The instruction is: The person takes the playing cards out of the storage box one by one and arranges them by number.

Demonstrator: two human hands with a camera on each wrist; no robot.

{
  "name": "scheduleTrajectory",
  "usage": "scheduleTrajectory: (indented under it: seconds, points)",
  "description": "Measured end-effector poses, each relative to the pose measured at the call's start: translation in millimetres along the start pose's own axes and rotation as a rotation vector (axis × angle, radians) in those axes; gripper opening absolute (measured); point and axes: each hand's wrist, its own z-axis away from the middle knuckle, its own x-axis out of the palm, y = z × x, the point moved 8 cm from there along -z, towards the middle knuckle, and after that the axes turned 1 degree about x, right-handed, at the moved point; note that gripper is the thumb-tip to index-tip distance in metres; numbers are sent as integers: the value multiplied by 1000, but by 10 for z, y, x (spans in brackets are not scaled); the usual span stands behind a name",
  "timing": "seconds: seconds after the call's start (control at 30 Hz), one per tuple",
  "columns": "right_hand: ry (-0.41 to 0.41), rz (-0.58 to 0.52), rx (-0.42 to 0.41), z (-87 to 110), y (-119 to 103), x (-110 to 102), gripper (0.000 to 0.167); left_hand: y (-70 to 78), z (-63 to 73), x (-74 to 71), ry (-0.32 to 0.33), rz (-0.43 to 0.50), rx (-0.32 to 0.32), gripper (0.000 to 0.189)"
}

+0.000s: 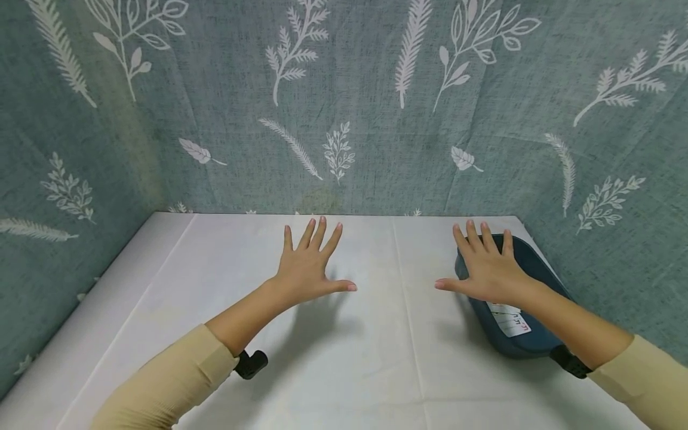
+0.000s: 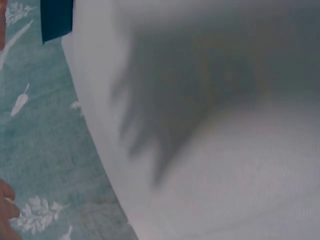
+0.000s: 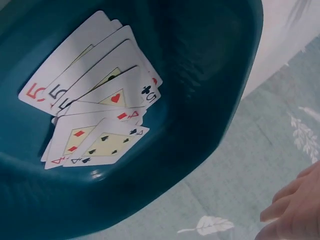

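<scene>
Both hands are held up over the white table with fingers spread and nothing in them. The left hand (image 1: 305,269) hovers left of the middle, its shadow falling on the cloth below. In the head view the right hand (image 1: 491,272) overlaps a dark teal tub (image 1: 543,343) at the right. Inside the tub, several playing cards (image 3: 115,92) lie fanned over one another, fives and fours among them; the right forearm hides part of the tub in the head view. The right wrist view shows some right fingers (image 3: 295,205) beyond the tub's rim.
A white cloth (image 1: 344,370) covers the table. Green fabric (image 1: 231,119) with white leaf prints hangs behind it and along both sides. A small black device (image 1: 251,364) sits on the left wrist, and another (image 1: 571,361) on the right.
</scene>
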Motion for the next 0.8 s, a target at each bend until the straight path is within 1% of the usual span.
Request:
scheduleTrajectory:
  seconds: [0.2, 0.37, 0.5, 0.6, 0.7, 0.8]
  points:
    - [2, -2, -4, 53, 79, -6, 119, 103, -30, -10, 20, 7, 15, 111]
    - [33, -8, -22, 121, 144, 31, 119, 199, -55, -10, 28, 25, 26, 111]
    - [62, -12, -31, 207, 166, 42, 118, 286, -67, -23, 40, 60, 32, 111]
    - [82, -16, -37, 275, 174, 31, 117, 358, -68, 3, 33, 73, 42, 111]
    - [89, -23, -40, 320, 195, 20, 115, 423, -73, 37, 19, 63, 47, 111]
    - [92, -31, -38, 360, 237, 10, 114, 506, -80, 37, 24, 61, 60, 112]
